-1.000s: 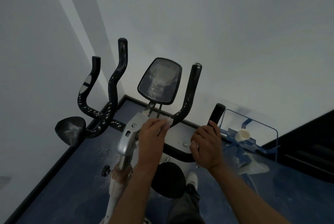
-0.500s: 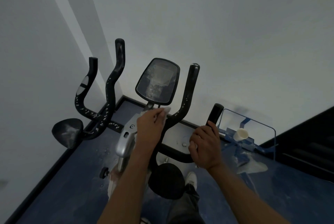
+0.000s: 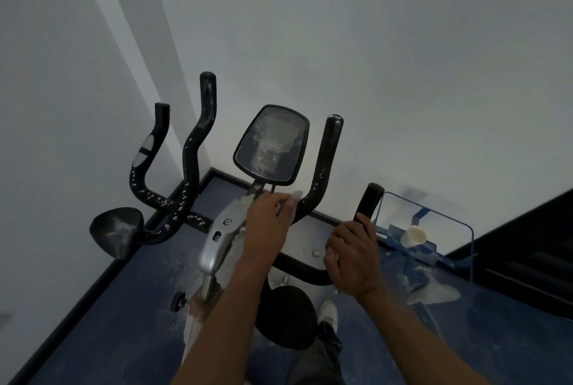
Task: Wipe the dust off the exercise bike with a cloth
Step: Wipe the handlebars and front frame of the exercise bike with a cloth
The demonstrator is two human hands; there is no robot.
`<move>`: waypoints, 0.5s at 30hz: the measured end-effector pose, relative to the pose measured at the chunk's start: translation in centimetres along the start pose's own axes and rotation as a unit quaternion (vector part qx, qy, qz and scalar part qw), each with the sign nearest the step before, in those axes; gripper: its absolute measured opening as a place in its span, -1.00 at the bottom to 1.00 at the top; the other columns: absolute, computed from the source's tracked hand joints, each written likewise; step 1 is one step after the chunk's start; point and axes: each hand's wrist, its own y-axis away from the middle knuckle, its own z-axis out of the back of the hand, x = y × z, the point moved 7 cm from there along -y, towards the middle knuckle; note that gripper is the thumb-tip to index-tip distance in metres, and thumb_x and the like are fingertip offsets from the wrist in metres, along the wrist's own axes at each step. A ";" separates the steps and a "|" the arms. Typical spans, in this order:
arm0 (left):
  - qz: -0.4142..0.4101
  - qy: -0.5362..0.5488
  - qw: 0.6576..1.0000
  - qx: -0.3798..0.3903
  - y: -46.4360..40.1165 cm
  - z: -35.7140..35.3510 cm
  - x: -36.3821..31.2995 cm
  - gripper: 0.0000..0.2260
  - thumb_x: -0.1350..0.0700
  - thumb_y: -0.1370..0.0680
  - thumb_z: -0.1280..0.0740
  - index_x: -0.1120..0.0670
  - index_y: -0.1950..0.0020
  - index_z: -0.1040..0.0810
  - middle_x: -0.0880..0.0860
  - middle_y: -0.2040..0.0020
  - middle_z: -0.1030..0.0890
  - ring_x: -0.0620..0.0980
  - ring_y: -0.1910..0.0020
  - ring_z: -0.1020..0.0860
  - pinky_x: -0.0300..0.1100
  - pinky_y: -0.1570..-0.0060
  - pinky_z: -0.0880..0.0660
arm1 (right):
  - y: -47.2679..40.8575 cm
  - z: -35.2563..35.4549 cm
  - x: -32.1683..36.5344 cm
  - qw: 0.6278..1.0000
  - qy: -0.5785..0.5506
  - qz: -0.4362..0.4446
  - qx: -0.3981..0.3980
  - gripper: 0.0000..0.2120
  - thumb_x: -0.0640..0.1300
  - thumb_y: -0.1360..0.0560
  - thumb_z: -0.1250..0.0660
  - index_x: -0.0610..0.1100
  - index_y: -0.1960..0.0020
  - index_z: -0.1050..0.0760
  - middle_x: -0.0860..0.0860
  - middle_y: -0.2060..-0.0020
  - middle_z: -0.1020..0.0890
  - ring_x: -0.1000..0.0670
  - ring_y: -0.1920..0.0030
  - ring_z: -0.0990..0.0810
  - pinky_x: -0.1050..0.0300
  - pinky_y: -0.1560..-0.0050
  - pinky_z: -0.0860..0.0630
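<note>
Left hand (image 3: 269, 223) curls its fingers around a pale cloth (image 3: 293, 200) and presses it against the neck of the exercise bike (image 3: 217, 245), just under the display; only a small edge of the cloth shows past the fingertips.

At the far left, against the white wall (image 3: 403, 43), stands a second black handlebar (image 3: 189, 161), speckled with pale dust, with a rounded black seat (image 3: 116, 229) below it, dusted grey on top. Right of that is the bike being cleaned: a silver column streaked with powder, rising to an oval black display (image 3: 271, 144) whose screen is clouded with dust. A curved black handlebar (image 3: 324, 167) sweeps up on the display's right side, lightly speckled. Near the bottom, a round black saddle (image 3: 285, 316) sits between the forearms, with a white shoe (image 3: 329, 313) just beside it on the dark blue floor (image 3: 124, 307).

Further right, the right hand (image 3: 353, 257) grips the lower black handle (image 3: 369, 200), fingers wrapped around it.

At the right, a clear plastic box (image 3: 434, 226) with blue fittings stands against the wall. A small white cup (image 3: 415, 236) lies tilted inside it; what the cup holds cannot be told. Pale powder is spilled on the floor near the box.
</note>
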 end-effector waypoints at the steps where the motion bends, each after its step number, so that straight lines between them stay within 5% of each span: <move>1: 0.023 0.002 1.000 -0.007 0.1 0.2 0.6 -0.74 -0.10 -0.64 -0.32 0.01 0.08 -0.69 -0.12 0.24 -0.62 -0.25 0.19 -0.57 -0.46 0.14 -0.43 | 0.0 0.0 0.0 1.000 0.002 -0.001 0.002 -0.79 -0.11 -0.44 -0.24 -0.12 0.34 -0.52 -0.01 0.31 -0.55 -0.07 0.19 -0.50 -0.17 -0.32 -0.35; 7: -0.045 0.004 0.999 0.012 -0.4 -0.3 -2.4 -0.73 -0.03 -0.64 -0.34 0.10 0.12 -0.69 -0.06 0.29 -0.61 -0.10 0.18 -0.55 -0.37 0.18 -0.42 | -0.1 0.1 0.0 1.000 0.003 -0.002 0.001 -0.78 -0.12 -0.44 -0.24 -0.13 0.35 -0.52 -0.01 0.31 -0.55 -0.08 0.20 -0.49 -0.10 -0.33 -0.32; 12: 0.040 -0.044 0.997 0.039 -1.2 0.1 0.9 -0.67 -0.07 -0.66 -0.30 0.14 0.08 -0.70 0.00 0.25 -0.66 -0.15 0.28 -0.59 -0.46 0.23 -0.43 | 0.0 0.0 0.0 1.000 0.000 -0.006 0.006 -0.79 -0.12 -0.45 -0.24 -0.11 0.34 -0.52 -0.01 0.30 -0.55 -0.08 0.19 -0.50 -0.14 -0.34 -0.34; 15: -0.038 -0.019 0.999 0.033 -1.3 0.2 -0.7 -0.80 -0.03 -0.62 -0.38 0.05 0.01 -0.73 -0.08 0.21 -0.66 -0.17 0.19 -0.60 -0.44 0.14 -0.46 | 0.0 0.0 0.0 1.000 -0.004 -0.005 0.003 -0.80 -0.13 -0.44 -0.24 -0.12 0.34 -0.52 -0.01 0.31 -0.55 -0.08 0.19 -0.49 -0.16 -0.33 -0.34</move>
